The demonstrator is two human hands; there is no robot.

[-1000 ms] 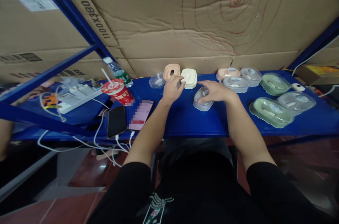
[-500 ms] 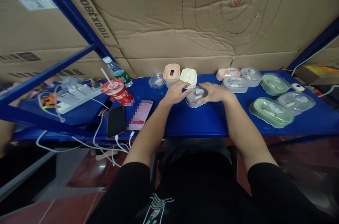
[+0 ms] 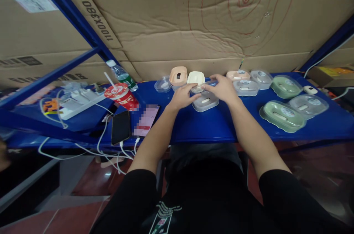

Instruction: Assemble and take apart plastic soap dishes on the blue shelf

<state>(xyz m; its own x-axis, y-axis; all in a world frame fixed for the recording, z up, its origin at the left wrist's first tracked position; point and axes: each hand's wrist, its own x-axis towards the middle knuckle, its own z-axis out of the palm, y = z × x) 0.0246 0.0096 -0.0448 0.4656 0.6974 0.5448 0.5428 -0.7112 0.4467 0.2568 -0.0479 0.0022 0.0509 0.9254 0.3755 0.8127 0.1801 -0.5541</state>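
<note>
A grey oval plastic box (image 3: 206, 104) with a light bar on its top stands on the blue table in front of me. Above it a clear plastic lid (image 3: 204, 86) is raised and tilted, apart from the box at its right end. My right hand (image 3: 223, 89) pinches the lid's right end between thumb and fingers. At the left end, my left hand (image 3: 182, 96) is closed around the lid's edge, its thumb close to the box. Behind them sits a cream box part (image 3: 195, 78), partly covered by the lid and fingers.
Left of the cream part are a peach box (image 3: 177, 76) and a clear lid (image 3: 163, 85). Several lidded boxes, including a green box (image 3: 283, 116), stand right. A red paper cup (image 3: 123, 95), a bottle (image 3: 123, 75), a black phone (image 3: 121, 127) and charging cables lie left.
The clear lid has come up off the grey box, its right end raised. My right hand has moved up and slightly left with it. My left hand has hardly moved.
</note>
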